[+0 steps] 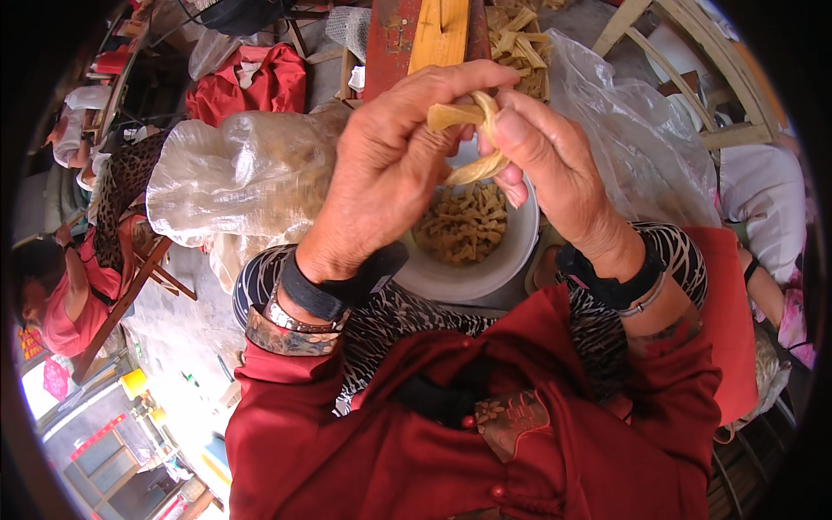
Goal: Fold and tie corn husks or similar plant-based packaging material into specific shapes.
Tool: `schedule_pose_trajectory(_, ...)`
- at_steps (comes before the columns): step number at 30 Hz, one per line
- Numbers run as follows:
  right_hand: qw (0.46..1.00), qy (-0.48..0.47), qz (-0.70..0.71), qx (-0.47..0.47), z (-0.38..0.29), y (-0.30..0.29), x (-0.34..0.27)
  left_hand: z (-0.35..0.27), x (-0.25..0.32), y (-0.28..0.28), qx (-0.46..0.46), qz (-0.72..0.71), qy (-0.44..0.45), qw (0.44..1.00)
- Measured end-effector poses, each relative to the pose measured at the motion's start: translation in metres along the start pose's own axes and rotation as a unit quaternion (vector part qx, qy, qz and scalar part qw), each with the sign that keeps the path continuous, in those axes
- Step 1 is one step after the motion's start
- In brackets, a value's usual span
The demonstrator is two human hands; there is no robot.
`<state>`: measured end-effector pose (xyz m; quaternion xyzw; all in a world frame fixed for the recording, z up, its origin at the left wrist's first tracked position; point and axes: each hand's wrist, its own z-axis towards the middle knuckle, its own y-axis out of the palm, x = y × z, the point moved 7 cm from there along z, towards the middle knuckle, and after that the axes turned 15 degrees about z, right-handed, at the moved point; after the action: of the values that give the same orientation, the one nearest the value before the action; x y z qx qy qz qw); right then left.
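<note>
My left hand [390, 156] and my right hand [556, 159] are raised close together in front of me. Between their fingertips they hold a pale yellow, fibrous-looking strip [478, 170], bent into a loop. One flat end of it sticks out over my left fingers, and my right thumb presses on the bend. Part of the strip is hidden behind the fingers. Below the hands stands a white basin [517, 270], partly covered by my left hand and wrist. Inside lie many short tan pieces [465, 224], of a similar colour to the strip.
Beyond my hands is a red wooden bench [393, 49] with a yellow wooden board [441, 39] on it. Long yellow strips [520, 49] are heaped beside it. Plastic sheeting lies left [240, 175] and right [640, 123]. Other people sit at left [84, 292] and right [767, 208].
</note>
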<state>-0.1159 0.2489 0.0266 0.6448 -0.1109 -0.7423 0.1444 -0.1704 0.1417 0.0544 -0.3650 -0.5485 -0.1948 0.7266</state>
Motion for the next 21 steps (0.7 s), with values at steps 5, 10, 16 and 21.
schedule_pose_trajectory(5,0.996,0.018,0.09,0.015,0.001,-0.011,0.014,0.002,0.011,0.009,0.049,0.114,0.098,0.987)
schedule_pose_trajectory(10,0.997,-0.031,0.003,0.074,0.004,-0.009,0.004,0.001,-0.012,0.005,0.028,-0.027,-0.027,0.999)
schedule_pose_trajectory(16,0.996,-0.026,-0.008,0.088,-0.001,-0.016,-0.001,0.0,-0.008,0.017,-0.018,-0.221,-0.076,0.972)
schedule_pose_trajectory(21,0.995,-0.026,0.027,0.094,-0.005,-0.02,0.003,-0.001,-0.012,0.021,-0.091,-0.288,-0.121,0.946)
